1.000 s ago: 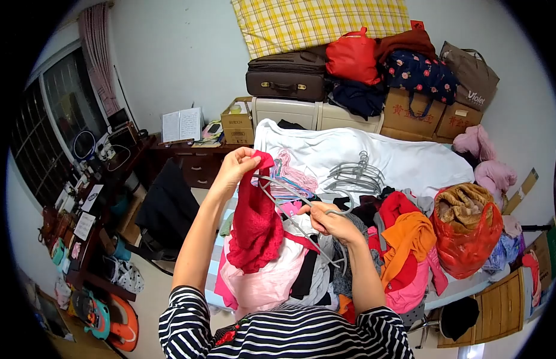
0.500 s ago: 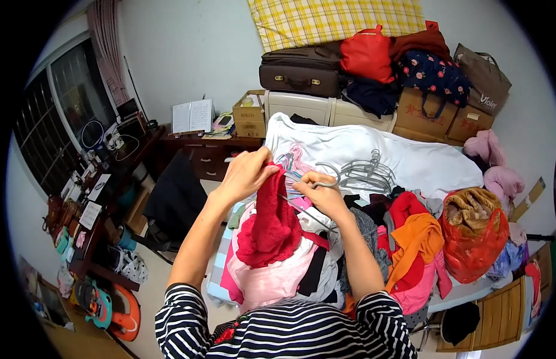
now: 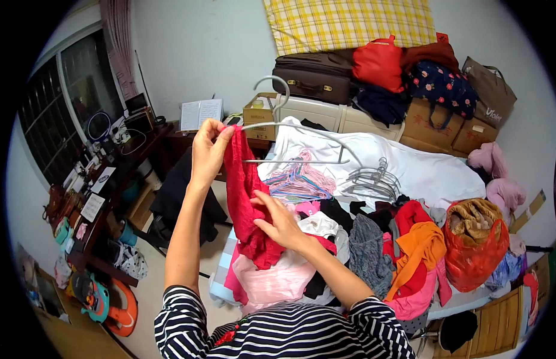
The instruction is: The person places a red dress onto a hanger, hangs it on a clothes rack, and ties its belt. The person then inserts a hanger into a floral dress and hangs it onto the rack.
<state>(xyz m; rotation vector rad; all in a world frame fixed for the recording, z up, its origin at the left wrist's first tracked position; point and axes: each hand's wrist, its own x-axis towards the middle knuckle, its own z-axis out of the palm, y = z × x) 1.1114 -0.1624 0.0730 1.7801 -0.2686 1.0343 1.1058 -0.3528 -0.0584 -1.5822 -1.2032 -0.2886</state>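
Beyond the gripped cloth (image 3: pixel 247 197), this looks like a home bedroom, with a clothes-strewn bed (image 3: pixel 225 276), a curtain (image 3: pixel 117 48) and a suitcase (image 3: pixel 317 78).

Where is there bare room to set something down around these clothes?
The white cloth lies bare right of the gray hangers, between the cardboard boxes and the clothes. It is crowded in front, where clothes heap up to the red bag.

Even indoor light — curved, black-rimmed edges
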